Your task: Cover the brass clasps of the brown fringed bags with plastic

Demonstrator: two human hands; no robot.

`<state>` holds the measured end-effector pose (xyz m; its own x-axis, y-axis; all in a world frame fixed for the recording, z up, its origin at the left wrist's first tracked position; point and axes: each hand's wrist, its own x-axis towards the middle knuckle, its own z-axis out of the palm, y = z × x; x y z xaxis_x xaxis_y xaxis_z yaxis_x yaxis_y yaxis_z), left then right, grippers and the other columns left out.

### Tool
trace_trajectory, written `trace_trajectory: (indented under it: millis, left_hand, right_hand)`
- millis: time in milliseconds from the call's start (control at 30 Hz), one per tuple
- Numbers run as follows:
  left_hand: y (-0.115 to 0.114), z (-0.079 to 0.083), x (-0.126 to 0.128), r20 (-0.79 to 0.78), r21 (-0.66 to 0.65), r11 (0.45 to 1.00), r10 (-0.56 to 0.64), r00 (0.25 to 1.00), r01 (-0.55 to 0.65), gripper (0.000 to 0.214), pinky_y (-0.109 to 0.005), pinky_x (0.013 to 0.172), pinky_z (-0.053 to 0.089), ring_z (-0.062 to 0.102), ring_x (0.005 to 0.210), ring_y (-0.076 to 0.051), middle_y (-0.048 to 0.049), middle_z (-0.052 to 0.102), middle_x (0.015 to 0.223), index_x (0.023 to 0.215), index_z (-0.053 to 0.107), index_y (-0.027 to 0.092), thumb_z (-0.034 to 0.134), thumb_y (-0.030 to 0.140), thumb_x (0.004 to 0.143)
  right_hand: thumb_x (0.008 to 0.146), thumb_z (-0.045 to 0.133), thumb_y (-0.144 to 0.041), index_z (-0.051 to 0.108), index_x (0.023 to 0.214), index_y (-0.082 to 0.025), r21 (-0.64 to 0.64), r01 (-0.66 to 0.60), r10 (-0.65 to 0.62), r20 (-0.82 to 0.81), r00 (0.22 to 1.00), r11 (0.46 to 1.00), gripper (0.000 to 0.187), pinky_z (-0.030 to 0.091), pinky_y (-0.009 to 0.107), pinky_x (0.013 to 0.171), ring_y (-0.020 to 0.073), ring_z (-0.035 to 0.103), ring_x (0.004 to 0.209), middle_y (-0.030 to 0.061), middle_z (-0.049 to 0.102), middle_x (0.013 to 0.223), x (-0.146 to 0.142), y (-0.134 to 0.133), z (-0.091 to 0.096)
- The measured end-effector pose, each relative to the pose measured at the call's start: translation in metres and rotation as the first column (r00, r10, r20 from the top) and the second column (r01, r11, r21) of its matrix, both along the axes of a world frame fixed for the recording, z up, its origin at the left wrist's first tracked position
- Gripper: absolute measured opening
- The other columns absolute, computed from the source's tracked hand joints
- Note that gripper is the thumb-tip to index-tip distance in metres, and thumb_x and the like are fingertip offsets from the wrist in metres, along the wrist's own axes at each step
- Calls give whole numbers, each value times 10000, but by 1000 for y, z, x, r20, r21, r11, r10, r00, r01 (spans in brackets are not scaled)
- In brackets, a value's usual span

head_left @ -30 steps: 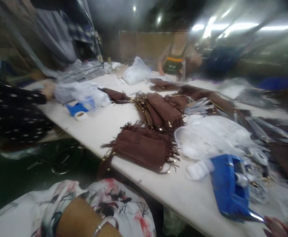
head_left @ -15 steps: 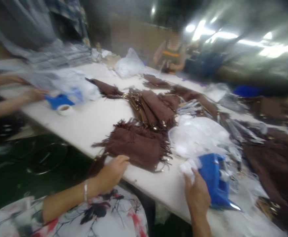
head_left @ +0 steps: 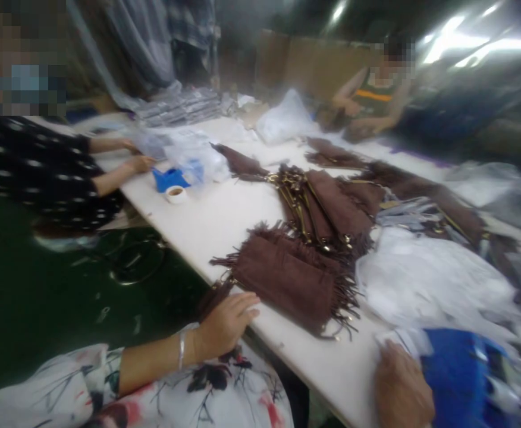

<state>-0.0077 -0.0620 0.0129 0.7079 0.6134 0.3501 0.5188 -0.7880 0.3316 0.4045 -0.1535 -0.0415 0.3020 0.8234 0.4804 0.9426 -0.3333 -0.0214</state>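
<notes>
My left hand (head_left: 227, 324) rests at the table's near edge, its fingers stretched out and holding nothing, just in front of a dark brown fringed suede bag (head_left: 282, 276). The bag lies flat on the white table (head_left: 198, 229). At the lower right, my right hand (head_left: 403, 386) is curled and blurred over a small white packet (head_left: 405, 340); its fingertips are partly hidden. Right beside that hand stands a blue tape dispenser (head_left: 452, 374).
More brown fringed bags (head_left: 332, 199) with metal fittings are heaped farther back. A large white plastic bundle (head_left: 434, 273) lies at the right. On the left, a co-worker's hands (head_left: 138, 163) are near a smaller blue dispenser (head_left: 170, 178) and a tape roll (head_left: 175, 194). Another person (head_left: 376, 98) is across the table.
The view has swung left, bringing more of the left co-worker into sight. My right hand is lower in the picture, still at the white packet. My left fingers have straightened.
</notes>
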Motion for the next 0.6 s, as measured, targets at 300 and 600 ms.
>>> trace_trajectory:
  millis: [300,600]
  left_hand:
    - [74,-30,0,-131,148,986,101,986,-81,607,-565,1140,282,294,1422,-310,-102,356,1533,1460,394,224,362,62,876]
    - [84,-34,1,-154,174,984,68,986,-41,654,-540,1150,278,275,1430,-304,-67,329,1551,1485,338,255,390,82,857]
  right_hand:
    - [1019,292,-315,588,1240,-114,-23,47,-47,16,999,999,420,430,368,948,238,578,1132,145,656,1200,-20,-14,5]
    - [1021,279,-397,545,1304,-92,70,127,-109,-211,971,989,494,435,434,957,282,567,1148,179,624,1246,-8,-11,0]
